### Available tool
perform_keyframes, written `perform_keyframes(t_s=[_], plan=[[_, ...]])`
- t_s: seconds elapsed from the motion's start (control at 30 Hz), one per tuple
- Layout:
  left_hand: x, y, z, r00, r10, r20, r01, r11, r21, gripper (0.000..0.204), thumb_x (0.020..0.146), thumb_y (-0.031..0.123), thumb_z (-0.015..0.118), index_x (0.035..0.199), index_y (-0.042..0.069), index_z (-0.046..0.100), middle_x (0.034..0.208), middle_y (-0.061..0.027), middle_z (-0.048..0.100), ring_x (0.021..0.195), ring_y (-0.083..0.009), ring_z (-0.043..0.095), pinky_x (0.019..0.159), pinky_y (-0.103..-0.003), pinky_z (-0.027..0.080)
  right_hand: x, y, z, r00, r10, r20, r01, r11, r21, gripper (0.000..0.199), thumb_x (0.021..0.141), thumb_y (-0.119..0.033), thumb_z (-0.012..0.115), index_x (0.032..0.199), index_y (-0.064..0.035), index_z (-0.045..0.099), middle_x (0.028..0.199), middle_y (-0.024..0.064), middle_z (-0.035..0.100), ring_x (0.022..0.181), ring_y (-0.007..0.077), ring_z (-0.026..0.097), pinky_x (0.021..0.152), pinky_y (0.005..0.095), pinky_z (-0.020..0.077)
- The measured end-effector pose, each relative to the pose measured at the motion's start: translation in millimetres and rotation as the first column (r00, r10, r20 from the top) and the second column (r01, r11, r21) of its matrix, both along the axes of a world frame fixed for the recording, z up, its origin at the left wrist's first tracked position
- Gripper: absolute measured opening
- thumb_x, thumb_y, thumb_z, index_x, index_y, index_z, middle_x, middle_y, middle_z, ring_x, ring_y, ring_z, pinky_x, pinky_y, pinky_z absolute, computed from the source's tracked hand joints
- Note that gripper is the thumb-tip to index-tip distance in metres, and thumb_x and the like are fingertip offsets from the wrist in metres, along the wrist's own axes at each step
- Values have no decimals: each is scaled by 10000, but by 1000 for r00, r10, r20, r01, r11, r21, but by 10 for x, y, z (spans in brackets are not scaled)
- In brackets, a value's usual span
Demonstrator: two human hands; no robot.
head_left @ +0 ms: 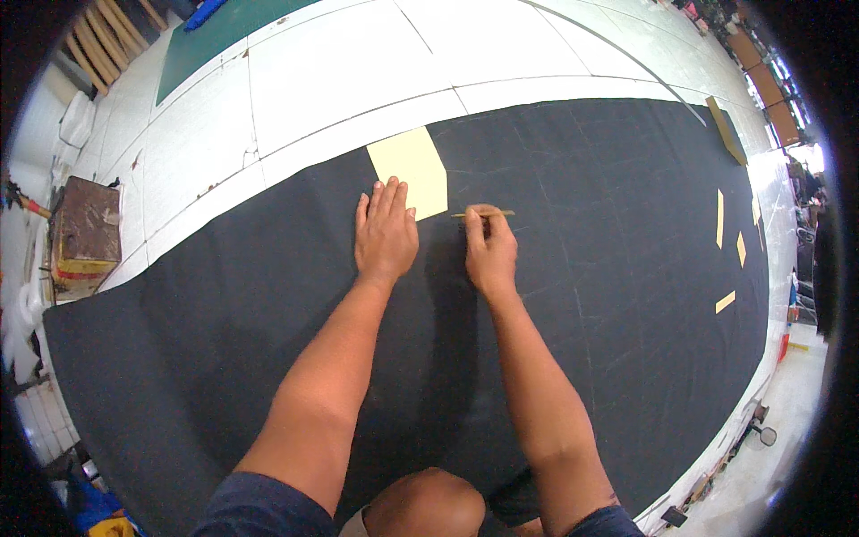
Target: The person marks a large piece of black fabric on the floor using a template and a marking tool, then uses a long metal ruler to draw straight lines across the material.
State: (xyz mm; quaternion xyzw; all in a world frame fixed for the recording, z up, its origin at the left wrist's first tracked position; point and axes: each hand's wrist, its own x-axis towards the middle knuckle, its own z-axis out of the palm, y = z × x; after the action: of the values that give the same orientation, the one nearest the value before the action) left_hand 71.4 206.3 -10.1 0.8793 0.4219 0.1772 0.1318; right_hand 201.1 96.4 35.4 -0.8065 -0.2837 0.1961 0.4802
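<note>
One yellow card lies on black cloth, far edge, under left hand, fingers slightly spread; right hand, fingers pinching thin stick; possible fault: card skewing through uneven pressure.

A broad white desk, crossed by thin dark seams and scuffed brown in a few spots, carried a large black cloth spread over most of its near part. On the cloth (faintly marked with pale lines toward the right) lay a pale-yellow card with angled corners, its upper end at the cloth's far edge. Several narrow yellow pieces lay apart at the right, near a longer brownish strip. A green mat covered part of the desk's far left.
</note>
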Motion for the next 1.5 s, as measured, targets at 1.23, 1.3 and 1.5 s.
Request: perform_keyframes(t_s=[1.23, 1.3, 1.5], plan=[[-591, -1281, 121, 985, -173, -18, 168, 975, -146, 514, 1022, 302, 557, 1467, 51, 497, 1560, -140, 453, 1488, -339, 366, 1246, -513, 216, -1152, -2976, -147, 972, -189, -138, 192, 981, 4, 171, 1030, -126, 599, 1143, -1, 632, 1006, 124, 703, 893, 204, 693, 835, 332, 544], [-598, -1278, 97, 985, -171, -19, 167, 977, -134, 518, 1026, 310, 547, 1473, 54, 490, 1562, -137, 450, 1491, -335, 361, 1250, -507, 209, -1202, -2963, -149, 968, -195, -161, 197, 980, -2, 165, 1028, -124, 603, 1133, -1, 636, 1012, 123, 701, 905, 215, 692, 846, 336, 543], [-539, -1306, 123, 985, -169, -19, 164, 976, -144, 522, 1024, 314, 548, 1475, 57, 491, 1571, -136, 443, 1489, -333, 365, 1250, -505, 208, -1167, -2740, -88, 982, -157, -105, 158, 987, 3, 155, 1022, -124, 617, 1106, 0, 655, 1050, 136, 702, 960, 251, 686, 880, 355, 538]])
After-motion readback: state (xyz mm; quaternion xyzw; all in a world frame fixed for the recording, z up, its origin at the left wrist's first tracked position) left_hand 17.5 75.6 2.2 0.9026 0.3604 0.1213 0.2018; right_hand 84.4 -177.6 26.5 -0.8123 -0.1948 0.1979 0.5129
